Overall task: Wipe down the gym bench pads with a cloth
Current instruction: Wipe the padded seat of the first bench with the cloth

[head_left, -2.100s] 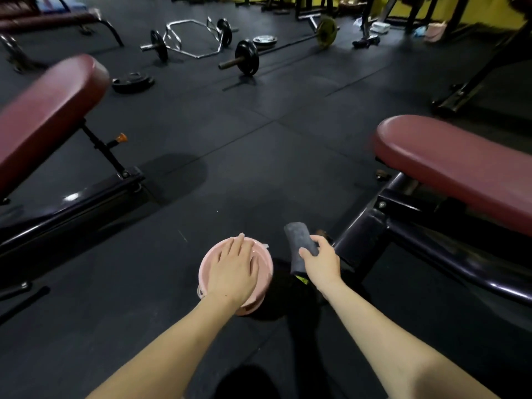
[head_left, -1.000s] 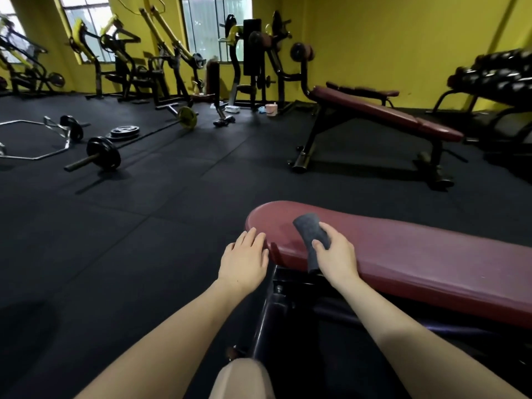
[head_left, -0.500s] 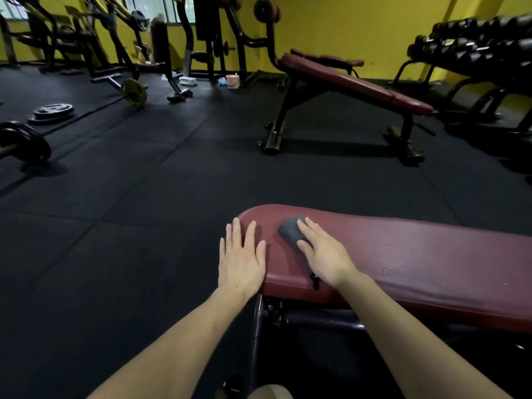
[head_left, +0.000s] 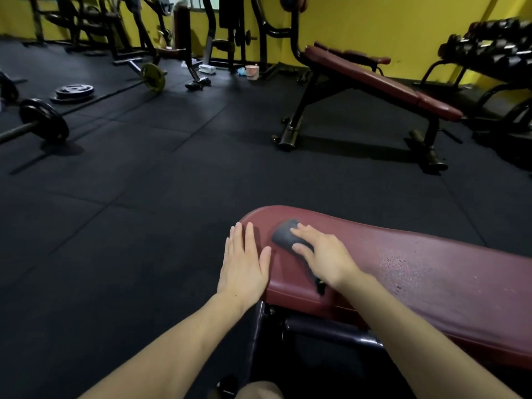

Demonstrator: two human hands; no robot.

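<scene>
My right hand (head_left: 325,256) lies flat on the dark grey cloth (head_left: 283,232), fingers spread and straight, pressing it onto the maroon bench pad (head_left: 431,272) near the pad's left end. My left hand (head_left: 244,262) is also flat and wide, holding nothing, with its thumb side touching the rounded left edge of the pad and the rest of it hanging over the black rubber floor (head_left: 129,226). The cloth is folded small, and a tail of it trails back under my right wrist toward the near edge of the pad.

I judge the wipe has barely begun: nearly the whole pad stretches off to the right untouched, and its surface there looks speckled.

What worries me is the grip. Flat fingers only press, so if I sweep quickly the cloth may bunch or slide out from under my palm, and that trailing tail could drag off the near edge and pull it down. The small folded patch also covers a narrow strip, so wide strokes could leave gaps. The second bench (head_left: 383,82), far off to the right, is not yet reached
</scene>
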